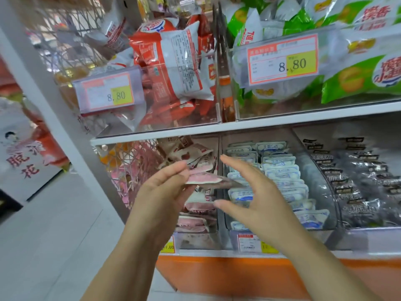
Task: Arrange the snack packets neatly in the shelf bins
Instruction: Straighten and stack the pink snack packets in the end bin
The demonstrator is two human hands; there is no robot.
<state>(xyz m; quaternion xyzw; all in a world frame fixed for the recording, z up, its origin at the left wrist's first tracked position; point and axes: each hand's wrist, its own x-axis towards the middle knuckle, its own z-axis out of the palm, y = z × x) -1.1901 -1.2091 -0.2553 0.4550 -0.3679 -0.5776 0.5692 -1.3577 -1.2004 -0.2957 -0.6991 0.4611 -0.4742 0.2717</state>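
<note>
**Item:** pink packet [205, 178], centre of frame, lying roughly flat.
**Held by:** left hand [165, 187], fingers [175, 169] pinching its left edge.
**Position:** above the clear bin [195, 241] of like pink packets at lower centre, not yet set down.
**Right hand** [253, 192]: fingers spread wide, thumb apart, holding nothing. It is just beside the packet's free end and in front of the blue-and-white packets [280, 170] in the next bin to the right.
**Handling advice:** steady the free end with the right hand and keep the packet level. Lay it square on the stack, facing the same way as those beneath. Stay left of the divider so nothing strays into the neighbouring bin.
</note>
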